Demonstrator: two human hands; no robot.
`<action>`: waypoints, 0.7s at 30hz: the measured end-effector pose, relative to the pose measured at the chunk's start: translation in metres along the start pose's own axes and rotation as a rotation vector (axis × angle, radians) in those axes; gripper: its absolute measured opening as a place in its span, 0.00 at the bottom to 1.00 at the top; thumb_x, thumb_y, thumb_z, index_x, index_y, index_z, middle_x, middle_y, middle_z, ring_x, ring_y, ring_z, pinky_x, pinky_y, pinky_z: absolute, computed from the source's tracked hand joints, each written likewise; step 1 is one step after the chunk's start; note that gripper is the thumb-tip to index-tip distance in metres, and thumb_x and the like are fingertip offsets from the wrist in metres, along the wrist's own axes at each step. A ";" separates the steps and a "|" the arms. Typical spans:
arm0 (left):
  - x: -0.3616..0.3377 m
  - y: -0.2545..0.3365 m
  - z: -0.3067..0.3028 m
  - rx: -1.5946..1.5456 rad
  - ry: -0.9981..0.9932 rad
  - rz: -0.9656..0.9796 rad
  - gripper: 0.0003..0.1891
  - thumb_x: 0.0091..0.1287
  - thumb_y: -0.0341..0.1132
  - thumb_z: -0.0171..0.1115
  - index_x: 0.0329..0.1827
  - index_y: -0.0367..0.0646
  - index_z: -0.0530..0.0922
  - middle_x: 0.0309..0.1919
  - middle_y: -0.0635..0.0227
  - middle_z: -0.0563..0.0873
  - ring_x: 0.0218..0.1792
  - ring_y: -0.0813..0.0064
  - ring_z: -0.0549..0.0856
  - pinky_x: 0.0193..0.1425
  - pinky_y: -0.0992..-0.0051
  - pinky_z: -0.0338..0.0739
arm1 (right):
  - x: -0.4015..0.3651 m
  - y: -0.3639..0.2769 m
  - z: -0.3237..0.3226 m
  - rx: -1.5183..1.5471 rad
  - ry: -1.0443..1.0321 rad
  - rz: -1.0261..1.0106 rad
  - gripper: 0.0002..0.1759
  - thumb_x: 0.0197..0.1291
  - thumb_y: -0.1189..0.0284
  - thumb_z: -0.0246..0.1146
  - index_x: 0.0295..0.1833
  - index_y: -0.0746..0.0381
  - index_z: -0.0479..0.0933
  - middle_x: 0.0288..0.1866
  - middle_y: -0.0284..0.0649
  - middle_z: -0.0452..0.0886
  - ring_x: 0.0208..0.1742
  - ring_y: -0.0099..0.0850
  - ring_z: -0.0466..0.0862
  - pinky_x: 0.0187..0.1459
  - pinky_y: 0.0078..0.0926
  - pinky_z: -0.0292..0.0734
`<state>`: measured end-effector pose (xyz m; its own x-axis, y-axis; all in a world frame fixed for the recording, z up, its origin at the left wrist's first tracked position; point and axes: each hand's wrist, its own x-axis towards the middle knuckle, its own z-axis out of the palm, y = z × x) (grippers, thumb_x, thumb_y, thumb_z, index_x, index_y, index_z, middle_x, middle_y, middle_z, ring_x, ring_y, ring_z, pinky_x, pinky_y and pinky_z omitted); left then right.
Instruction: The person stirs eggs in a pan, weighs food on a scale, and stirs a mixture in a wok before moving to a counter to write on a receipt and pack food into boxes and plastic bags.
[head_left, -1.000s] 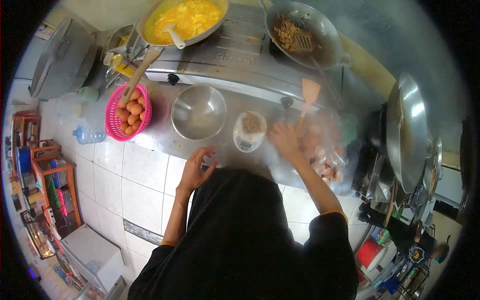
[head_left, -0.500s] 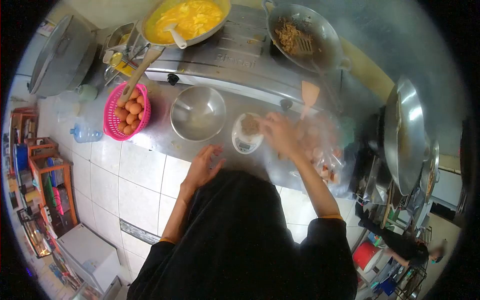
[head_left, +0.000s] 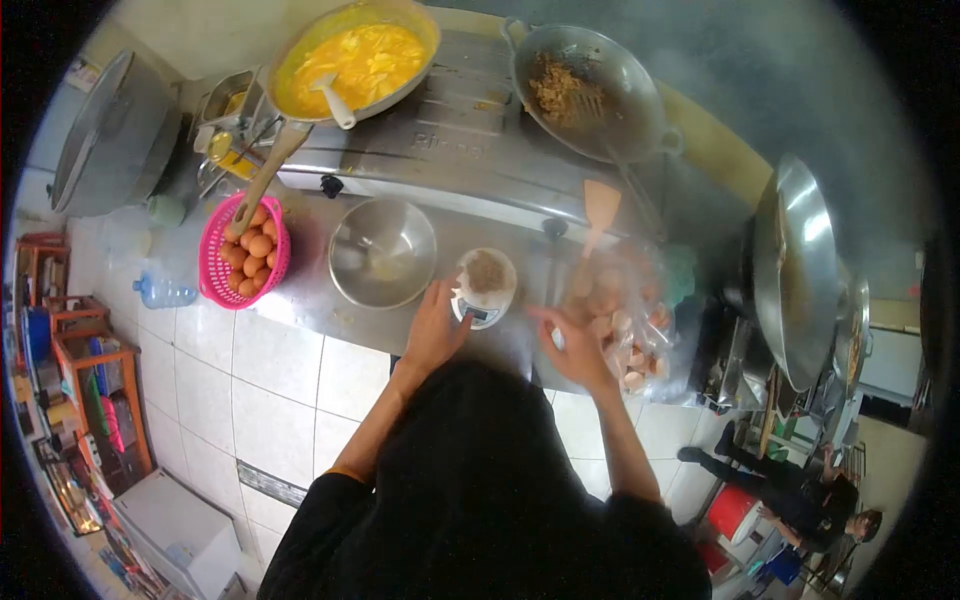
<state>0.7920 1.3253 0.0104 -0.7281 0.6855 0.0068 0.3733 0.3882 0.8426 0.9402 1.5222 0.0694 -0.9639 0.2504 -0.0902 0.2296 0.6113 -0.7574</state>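
A small white scale (head_left: pixel 478 315) stands on the steel counter with a brown, crumbly heap (head_left: pixel 486 272) on top. My left hand (head_left: pixel 436 328) is at the scale's left edge, its fingers reaching toward the display; whether they grip anything is hidden. To the right of the scale is my right hand (head_left: pixel 575 345), fingers bent round a small white thing (head_left: pixel 558 338) that I cannot make out. Beyond that hand lies a clear plastic bag (head_left: pixel 640 330) with eggshells showing through. An empty steel bowl (head_left: pixel 383 253) sits left of the scale.
A pink basket of eggs (head_left: pixel 212 262) is at the left. On the stove (head_left: pixel 450 120) are a pan of yellow food (head_left: pixel 425 62) and a wok of brown food (head_left: pixel 640 95). An orange spatula (head_left: pixel 601 205) lies near the bag. Another person (head_left: pixel 800 500) is at the lower right.
My left hand has moved right and up to the scale. My right hand has drawn back from the brown heap, down and to the right. The view has shifted slightly.
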 end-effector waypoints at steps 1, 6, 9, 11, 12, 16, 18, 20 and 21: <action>0.004 0.003 -0.002 0.001 -0.014 0.012 0.40 0.50 0.25 0.69 0.68 0.43 0.60 0.52 0.53 0.73 0.52 0.56 0.76 0.55 0.63 0.74 | -0.027 0.010 0.007 0.082 0.022 0.039 0.15 0.64 0.69 0.56 0.55 0.58 0.76 0.43 0.45 0.79 0.44 0.39 0.79 0.47 0.34 0.73; 0.037 0.009 0.005 0.362 -0.087 0.146 0.53 0.43 0.31 0.75 0.74 0.46 0.51 0.58 0.49 0.68 0.62 0.48 0.66 0.67 0.57 0.63 | -0.191 0.079 0.072 0.386 0.091 0.542 0.17 0.70 0.62 0.53 0.58 0.59 0.75 0.40 0.38 0.82 0.39 0.24 0.79 0.42 0.25 0.73; 0.054 0.009 0.008 0.430 -0.162 0.141 0.57 0.42 0.32 0.76 0.75 0.48 0.48 0.59 0.50 0.69 0.62 0.49 0.67 0.66 0.58 0.64 | -0.295 0.127 0.142 0.391 0.204 0.878 0.18 0.70 0.59 0.53 0.59 0.56 0.72 0.32 0.37 0.81 0.32 0.24 0.79 0.36 0.26 0.75; 0.063 0.001 0.012 0.363 -0.191 0.119 0.57 0.42 0.33 0.77 0.75 0.48 0.49 0.59 0.51 0.71 0.61 0.50 0.69 0.66 0.59 0.65 | -0.332 0.121 0.177 0.450 0.254 0.898 0.20 0.70 0.59 0.53 0.60 0.58 0.71 0.35 0.38 0.82 0.33 0.24 0.80 0.35 0.23 0.77; 0.064 -0.002 0.012 0.289 -0.214 0.090 0.57 0.42 0.33 0.77 0.75 0.48 0.49 0.58 0.52 0.73 0.60 0.51 0.72 0.66 0.59 0.65 | -0.341 0.113 0.188 0.517 0.289 0.876 0.21 0.70 0.59 0.53 0.60 0.59 0.71 0.36 0.38 0.82 0.33 0.23 0.80 0.35 0.22 0.77; 0.062 -0.013 0.015 0.227 -0.193 0.112 0.57 0.41 0.33 0.78 0.75 0.46 0.50 0.55 0.55 0.77 0.56 0.53 0.76 0.64 0.61 0.68 | -0.343 0.101 0.219 0.599 0.263 0.874 0.21 0.70 0.59 0.52 0.60 0.60 0.71 0.36 0.38 0.82 0.33 0.24 0.80 0.35 0.22 0.78; 0.061 -0.018 0.017 0.212 -0.117 0.160 0.56 0.41 0.32 0.78 0.74 0.45 0.51 0.54 0.57 0.79 0.56 0.54 0.77 0.62 0.64 0.71 | -0.339 0.099 0.224 0.606 0.246 0.872 0.21 0.70 0.59 0.52 0.60 0.60 0.71 0.36 0.38 0.82 0.33 0.24 0.80 0.35 0.21 0.78; 0.060 -0.020 0.019 0.161 -0.105 0.162 0.53 0.41 0.31 0.78 0.72 0.44 0.54 0.55 0.57 0.78 0.57 0.54 0.77 0.62 0.64 0.72 | -0.337 0.097 0.224 0.613 0.231 0.874 0.21 0.70 0.59 0.52 0.60 0.60 0.71 0.36 0.38 0.82 0.33 0.24 0.80 0.35 0.21 0.78; 0.060 -0.019 0.019 0.107 -0.095 0.165 0.51 0.41 0.30 0.78 0.71 0.43 0.57 0.56 0.57 0.78 0.59 0.55 0.76 0.63 0.65 0.72 | -0.335 0.097 0.224 0.616 0.225 0.872 0.21 0.70 0.59 0.52 0.60 0.60 0.71 0.36 0.38 0.82 0.33 0.24 0.80 0.35 0.21 0.78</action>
<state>0.7523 1.3708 -0.0155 -0.5969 0.7978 0.0848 0.5455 0.3261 0.7721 1.2548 1.3299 -0.1187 -0.4410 0.5849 -0.6807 0.6551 -0.3086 -0.6896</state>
